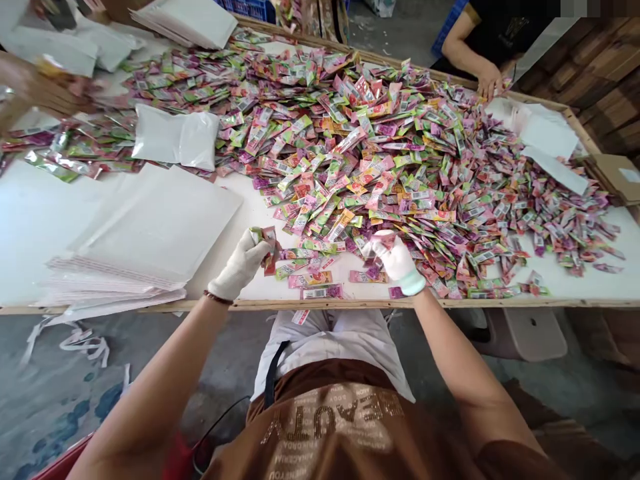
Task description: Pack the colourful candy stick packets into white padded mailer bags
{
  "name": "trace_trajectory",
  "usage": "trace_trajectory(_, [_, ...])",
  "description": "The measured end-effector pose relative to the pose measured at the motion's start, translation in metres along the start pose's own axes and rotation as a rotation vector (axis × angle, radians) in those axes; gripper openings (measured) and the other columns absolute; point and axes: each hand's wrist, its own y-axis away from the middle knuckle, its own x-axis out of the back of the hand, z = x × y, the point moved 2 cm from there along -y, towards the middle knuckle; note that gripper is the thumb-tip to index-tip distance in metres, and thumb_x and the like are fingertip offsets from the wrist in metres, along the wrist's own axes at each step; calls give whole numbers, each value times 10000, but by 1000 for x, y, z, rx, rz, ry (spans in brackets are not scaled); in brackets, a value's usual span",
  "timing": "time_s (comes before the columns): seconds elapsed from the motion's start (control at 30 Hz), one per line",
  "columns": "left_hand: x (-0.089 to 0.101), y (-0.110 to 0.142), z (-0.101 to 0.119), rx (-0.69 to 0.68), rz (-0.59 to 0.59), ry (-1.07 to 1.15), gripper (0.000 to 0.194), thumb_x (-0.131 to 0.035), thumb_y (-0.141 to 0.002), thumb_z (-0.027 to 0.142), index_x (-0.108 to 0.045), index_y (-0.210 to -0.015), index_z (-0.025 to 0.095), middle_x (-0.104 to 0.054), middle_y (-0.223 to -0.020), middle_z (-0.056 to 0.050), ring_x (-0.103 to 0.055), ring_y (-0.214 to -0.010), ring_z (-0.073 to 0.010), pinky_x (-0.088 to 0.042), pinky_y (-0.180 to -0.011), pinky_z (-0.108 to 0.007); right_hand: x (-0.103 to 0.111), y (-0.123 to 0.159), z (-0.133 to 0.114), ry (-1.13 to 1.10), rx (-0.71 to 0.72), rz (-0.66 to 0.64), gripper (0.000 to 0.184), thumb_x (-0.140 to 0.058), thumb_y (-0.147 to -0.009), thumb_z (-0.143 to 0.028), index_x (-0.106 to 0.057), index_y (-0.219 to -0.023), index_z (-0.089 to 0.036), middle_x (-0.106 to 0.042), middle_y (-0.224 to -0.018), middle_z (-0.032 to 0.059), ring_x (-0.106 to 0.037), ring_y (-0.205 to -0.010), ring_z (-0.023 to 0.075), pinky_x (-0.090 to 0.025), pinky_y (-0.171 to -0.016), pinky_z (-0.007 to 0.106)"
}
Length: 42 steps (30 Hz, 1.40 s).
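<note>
My left hand [242,264], in a white glove, is closed round a few stick sachets [270,250] just above the table's near side. My right hand [393,259], also gloved, has its fingers closed at the near edge of the heap, with a pinkish stick sachet [381,241] at the fingertips. Between the two hands, several loose sachets [310,279] lie on the white tabletop. Beyond them spreads a large heap of sachets [350,153] in pink, green, purple and orange. The fingers of both hands partly cover what they grip.
A stack of white padded envelopes [145,227] lies at my left. A filled white pouch [175,139] rests on the sachets behind it. Co-workers' hands [490,81] show at the far right and far left. More white envelopes [547,130] lie at the right; a wooden rim [450,303] edges the table.
</note>
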Motion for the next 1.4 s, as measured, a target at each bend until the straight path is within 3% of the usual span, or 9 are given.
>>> trace_trajectory(0.17, [-49, 22, -1, -101, -392, -461, 288, -633, -780, 413, -584, -970, 202, -538, -704, 23, -491, -582, -129, -421, -576, -257, 13, 15, 29, 287, -179, -117, 260, -622, -920, -419, -573, -1080, -219, -705, -937, 42, -674, -816, 194, -512, -794, 320])
trace_trajectory(0.4, [-95, 15, -22, -115, -458, -1227, 232, -555, -870, 290, -680, -1044, 198, -708, -947, -121, -676, -868, -284, -463, -715, -342, -38, 36, 44, 905, -120, -467, 147, -596, -899, -198, -688, -1009, -165, -700, -1018, 123, -659, -908, 235, -460, -789, 313])
trace_trajectory(0.57, [-73, 24, -10, -309, -386, -1183, 258, -525, -837, 199, -736, -985, 205, -686, -1064, -136, -666, -931, -290, -487, -768, -372, -19, 41, 27, 365, -64, -366, 65, -650, -839, -227, -690, -842, -177, -663, -925, 60, -627, -818, 178, -479, -772, 288])
trace_trajectory(0.73, [-36, 31, -9, -324, -206, -926, 341, -473, -873, 268, -734, -1089, 230, -725, -1120, -96, -680, -972, -260, -513, -834, -342, 18, 39, 24, -330, -256, -104, 332, -530, -891, -531, -636, -936, -219, -702, -999, 87, -670, -940, 244, -540, -837, 394])
trace_trajectory(0.93, [-9, 28, -28, -198, -106, -849, 416, -504, -834, 309, -691, -1196, 225, -763, -1023, -93, -707, -909, -274, -522, -815, -340, 19, 40, 33, -488, -393, -25, 332, -526, -882, -539, -567, -789, -223, -669, -786, 75, -668, -761, 237, -576, -764, 421])
trace_trajectory(1.07, [14, 34, -23, -237, -50, -705, 429, -546, -847, 375, -646, -1228, 204, -739, -1133, -96, -685, -994, -254, -508, -906, -329, 24, 41, 29, -287, -267, -82, 430, -519, -915, -595, -567, -712, -219, -640, -712, 55, -631, -704, 207, -546, -759, 379])
trace_trajectory(1.17, [20, 43, -12, -173, -13, -629, 457, -661, -803, 461, -641, -1177, 199, -731, -1031, -63, -663, -887, -213, -505, -810, -286, 34, 41, 32, -48, -144, -61, 306, -683, -834, -515, -641, -881, -216, -701, -920, 63, -659, -904, 222, -515, -891, 364])
trace_trajectory(1.27, [-10, 50, -3, -182, -225, -605, 313, -678, -792, 415, -648, -1007, 190, -688, -866, -23, -615, -755, -165, -472, -698, -247, 31, 36, 39, 319, -66, -202, 328, -655, -838, -270, -655, -1160, -211, -695, -1149, 77, -643, -1070, 229, -477, -966, 341])
trace_trajectory(1.4, [-79, 42, -6, -256, -515, -868, 159, -609, -804, 250, -656, -944, 189, -697, -883, -63, -646, -805, -206, -476, -739, -291, 9, 24, 45, 946, -1, -507, 500, -520, -852, -83, -637, -1320, -216, -682, -1139, 120, -646, -1020, 259, -456, -873, 352])
